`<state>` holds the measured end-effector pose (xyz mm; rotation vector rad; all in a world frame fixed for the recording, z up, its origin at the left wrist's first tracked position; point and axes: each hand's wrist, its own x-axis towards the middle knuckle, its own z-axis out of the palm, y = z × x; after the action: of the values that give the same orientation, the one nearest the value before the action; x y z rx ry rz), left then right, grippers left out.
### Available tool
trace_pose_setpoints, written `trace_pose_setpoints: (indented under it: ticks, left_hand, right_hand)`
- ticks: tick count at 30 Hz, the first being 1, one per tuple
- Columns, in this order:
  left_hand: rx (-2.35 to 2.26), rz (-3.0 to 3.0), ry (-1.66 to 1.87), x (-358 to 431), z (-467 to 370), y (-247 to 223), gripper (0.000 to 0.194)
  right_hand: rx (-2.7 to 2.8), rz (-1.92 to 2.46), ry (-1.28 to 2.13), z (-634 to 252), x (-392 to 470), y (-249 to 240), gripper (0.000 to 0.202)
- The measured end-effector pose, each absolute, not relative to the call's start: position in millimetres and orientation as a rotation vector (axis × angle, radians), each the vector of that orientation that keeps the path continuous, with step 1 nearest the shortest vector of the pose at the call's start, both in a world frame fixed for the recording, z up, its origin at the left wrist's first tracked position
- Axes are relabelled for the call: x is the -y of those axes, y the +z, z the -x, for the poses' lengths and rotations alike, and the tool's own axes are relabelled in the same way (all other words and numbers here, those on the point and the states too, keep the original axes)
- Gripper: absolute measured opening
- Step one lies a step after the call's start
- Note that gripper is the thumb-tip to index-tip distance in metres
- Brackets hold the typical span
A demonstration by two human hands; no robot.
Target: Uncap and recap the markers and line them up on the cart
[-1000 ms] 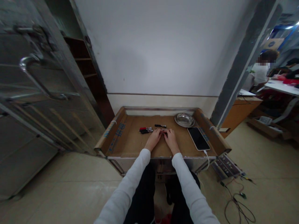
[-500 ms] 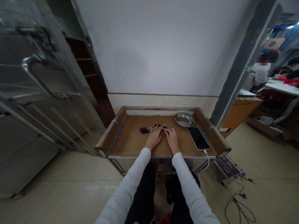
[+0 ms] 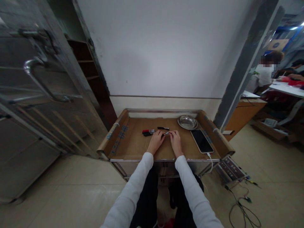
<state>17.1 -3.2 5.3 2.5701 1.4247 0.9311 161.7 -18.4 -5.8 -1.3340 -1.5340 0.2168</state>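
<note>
Between my two hands is a slim pen [image 3: 167, 133], silver or white in the middle and dark toward the left. My left hand [image 3: 156, 141] is closed on its left end, and my right hand [image 3: 176, 142] pinches the other end. Just beyond my fingers lies a black pen [image 3: 163, 128] on the cardboard. Left of my left hand sits a small group of red and black pens [image 3: 147, 132], side by side. My fingers hide both ends of the held pen.
The cardboard-lined cart top [image 3: 133, 148] has raised sides. A round metal bowl [image 3: 187, 122] stands at its back right, with a phone [image 3: 202, 141] and white charging cable [image 3: 210, 161] in front. Cables [image 3: 242, 205] lie on the floor at right. A person [image 3: 267, 71] is at the far right.
My left hand has drawn back slightly from the black pen behind, which now shows fully. Both hands have come to the pen between them.
</note>
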Motion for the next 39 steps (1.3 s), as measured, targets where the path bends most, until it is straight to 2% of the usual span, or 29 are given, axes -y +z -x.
trace_pose_setpoints:
  ticks: [5, 8, 12, 15, 26, 35, 39]
  left_hand:
    - [-1.462, -2.506, 1.04, 6.0, -16.1, 7.5, 0.019]
    - [-1.693, -2.45, 1.07, 12.0, -15.5, 11.6, 0.02]
    - [-2.187, -2.265, 0.982, 21.3, -12.2, 14.2, 0.022]
    - [-2.376, -2.14, 0.891, 25.5, -9.2, 12.7, 0.023]
    - [-2.433, -2.122, 0.846, 29.4, -12.5, 15.8, 0.025]
    - [-2.118, -2.531, 0.664, 2.0, -33.7, 9.4, 0.031]
    - [-2.102, -2.529, 0.643, -2.7, -36.3, 8.3, 0.031]
  right_hand:
    - [1.725, 1.1, 0.323, -154.8, 24.5, 2.4, 0.047]
    - [1.781, 1.093, 0.309, -153.2, 26.8, 4.5, 0.056]
    - [1.846, 1.248, 0.207, -154.2, 21.6, 0.6, 0.051]
    - [1.892, 1.409, 0.092, -154.3, 15.0, -5.5, 0.046]
    - [1.854, 1.698, -0.122, -150.2, 5.7, -9.8, 0.039]
    - [1.761, 1.772, -0.158, -154.9, 7.0, -12.0, 0.036]
    - [1.775, 1.815, -0.143, -154.1, 8.7, -6.5, 0.027]
